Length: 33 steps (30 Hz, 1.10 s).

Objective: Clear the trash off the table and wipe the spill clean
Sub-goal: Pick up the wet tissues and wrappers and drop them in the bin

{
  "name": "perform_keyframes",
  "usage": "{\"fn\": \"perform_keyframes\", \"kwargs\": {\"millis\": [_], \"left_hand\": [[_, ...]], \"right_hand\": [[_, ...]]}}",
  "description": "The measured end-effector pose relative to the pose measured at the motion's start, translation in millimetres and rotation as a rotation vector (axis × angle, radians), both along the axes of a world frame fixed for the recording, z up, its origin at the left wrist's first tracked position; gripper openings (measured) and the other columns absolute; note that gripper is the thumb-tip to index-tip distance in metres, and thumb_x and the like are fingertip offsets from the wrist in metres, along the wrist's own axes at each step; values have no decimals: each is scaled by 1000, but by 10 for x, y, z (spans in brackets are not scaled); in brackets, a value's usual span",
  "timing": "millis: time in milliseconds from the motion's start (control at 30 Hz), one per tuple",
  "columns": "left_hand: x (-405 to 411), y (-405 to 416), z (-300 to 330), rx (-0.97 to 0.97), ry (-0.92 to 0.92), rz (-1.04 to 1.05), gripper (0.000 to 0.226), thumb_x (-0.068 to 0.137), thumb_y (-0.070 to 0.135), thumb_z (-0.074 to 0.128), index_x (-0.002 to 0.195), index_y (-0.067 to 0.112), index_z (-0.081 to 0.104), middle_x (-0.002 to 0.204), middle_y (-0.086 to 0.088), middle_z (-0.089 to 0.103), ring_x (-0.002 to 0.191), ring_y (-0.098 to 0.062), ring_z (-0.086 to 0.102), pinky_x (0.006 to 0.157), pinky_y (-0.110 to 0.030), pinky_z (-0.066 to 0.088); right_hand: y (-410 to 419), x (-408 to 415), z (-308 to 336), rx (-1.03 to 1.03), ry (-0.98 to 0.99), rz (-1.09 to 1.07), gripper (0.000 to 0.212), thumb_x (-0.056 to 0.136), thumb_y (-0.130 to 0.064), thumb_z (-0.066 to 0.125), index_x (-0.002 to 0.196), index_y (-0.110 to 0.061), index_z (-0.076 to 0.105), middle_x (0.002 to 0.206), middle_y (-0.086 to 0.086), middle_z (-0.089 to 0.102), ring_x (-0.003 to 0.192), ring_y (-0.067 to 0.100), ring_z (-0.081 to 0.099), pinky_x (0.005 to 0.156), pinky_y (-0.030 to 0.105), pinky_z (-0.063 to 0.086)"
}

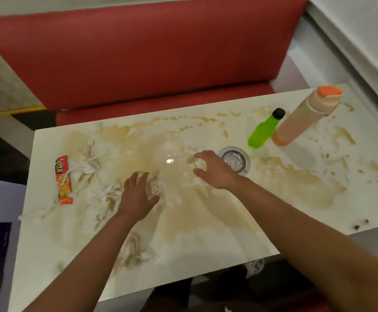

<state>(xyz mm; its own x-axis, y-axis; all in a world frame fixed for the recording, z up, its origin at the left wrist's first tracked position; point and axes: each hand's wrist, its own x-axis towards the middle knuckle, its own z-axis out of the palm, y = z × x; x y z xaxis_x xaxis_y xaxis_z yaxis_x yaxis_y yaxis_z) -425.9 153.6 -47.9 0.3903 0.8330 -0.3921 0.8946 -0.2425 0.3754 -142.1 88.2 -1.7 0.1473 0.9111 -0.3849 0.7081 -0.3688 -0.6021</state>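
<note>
- left hand lay fingers spread on soggy tissue, centre of table.
- right hand was curled around a tissue wad; trash gathering appeared under way.
- wrapper at 9 o'clock, brown spill toward 3 o'clock.
- next: bunch tissue, lift clear.

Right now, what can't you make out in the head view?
- Whatever the right hand grips: its curled fingers hide it.
- Tissue under the left hand: the palm covers it.
- Orange wrapper print: blurred, only partly legible.
- Two dark specks near the table edge: too small to identify.
- Steel bowl contents: glare, partly behind the right hand.
</note>
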Motion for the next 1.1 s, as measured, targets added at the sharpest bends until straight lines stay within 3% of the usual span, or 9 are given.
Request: {"fn": "perform_keyframes", "kwargs": {"millis": [67,200,367,500,600,700,900,1100], "left_hand": [[19,92,-86,22,42,-45,101,81,61,72,158,19,24,163,-18,23,150,-39,18,116,-53,31],[172,66,-72,36,68,-69,87,84,49,74,156,24,31,161,-15,21,146,-37,22,107,-49,41],[156,49,-134,65,-33,-32,48,91,27,68,137,21,60,151,-11,39,136,-35,35,101,-48,46],[130,65,-159,120,-84,-10,30,91,27,70,119,15,71,148,-13,40,134,-35,33,89,-50,54],[126,97,-140,129,-77,-11,23,94,26,66,112,14,74,148,-13,42,132,-37,37,86,-49,54],[100,158,-134,126,-84,-6,24,96,19,62,117,13,74,135,-13,53,123,-37,47,87,-45,52],[62,268,-77,91,-108,-10,15,92,9,63,100,10,75,98,-14,63,88,-35,64,68,-31,37],[224,122,185,-76,-295,97,22,90,12,72,111,11,77,110,-4,74,102,-21,68,82,-21,42]], "right_hand": [[244,-63,-133,-76,-100,57,60,100,-41,60,154,-26,39,163,8,25,146,31,34,116,40,33],[544,-72,-309,-153,-270,145,56,103,-39,55,156,-30,38,169,10,6,151,36,20,117,48,33],[618,-125,-466,-63,-503,245,34,103,-28,50,136,-28,60,150,8,40,126,34,45,102,43,40],[571,-179,-578,35,-583,262,29,100,-12,52,121,-22,70,124,5,54,107,27,53,85,36,38],[523,-166,-576,59,-524,208,33,100,-7,50,121,-22,71,121,5,57,104,28,55,82,35,35],[470,-167,-463,124,-403,105,30,102,-13,52,125,-22,70,121,7,61,106,30,59,88,38,43],[219,-216,-19,216,-83,-163,35,99,-24,64,133,-16,65,118,6,66,105,21,62,88,31,45],[-324,-363,286,259,259,-347,19,91,-22,76,110,-20,78,96,-17,70,88,-3,63,82,17,48]]}}
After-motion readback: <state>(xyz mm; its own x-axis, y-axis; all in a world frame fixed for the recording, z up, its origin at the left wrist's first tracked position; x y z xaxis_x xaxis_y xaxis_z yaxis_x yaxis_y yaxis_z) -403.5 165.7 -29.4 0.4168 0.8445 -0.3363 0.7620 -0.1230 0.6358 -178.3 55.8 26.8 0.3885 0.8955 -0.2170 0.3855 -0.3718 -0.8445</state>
